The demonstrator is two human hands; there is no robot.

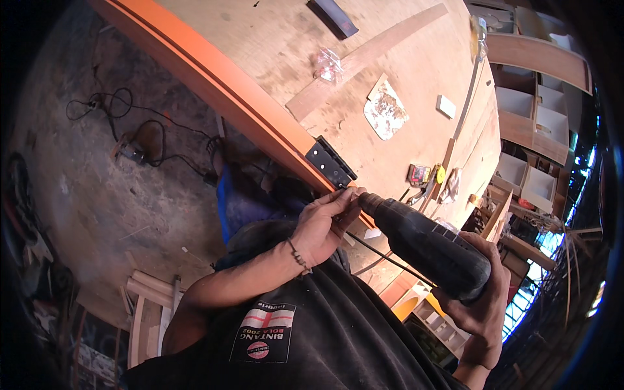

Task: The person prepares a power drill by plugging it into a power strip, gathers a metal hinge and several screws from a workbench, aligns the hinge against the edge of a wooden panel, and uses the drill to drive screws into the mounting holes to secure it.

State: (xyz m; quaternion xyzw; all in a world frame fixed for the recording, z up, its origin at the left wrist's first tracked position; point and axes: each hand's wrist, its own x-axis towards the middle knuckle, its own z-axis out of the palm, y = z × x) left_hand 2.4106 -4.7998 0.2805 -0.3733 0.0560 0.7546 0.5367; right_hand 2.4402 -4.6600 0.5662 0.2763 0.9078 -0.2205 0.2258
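A black power drill (426,244) is in the grip of my right hand (486,292), its nose pointing up and left. At the chuck's end, the fingers of my left hand (325,224) are pinched together near the lower end of a black hinge (330,162). Whatever they hold is too small to make out. The hinge lies on the edge of an orange board (240,91), with bright spots along its leaf. One hinge leaf stands up from the board.
On the wooden table (403,58) lie a long wood strip (383,49), a dark block (333,18), a clear plastic bag (329,66), a stained white piece (385,112), a small white box (446,106) and a tape measure (440,174). Black cables (159,143) trail over the floor at left.
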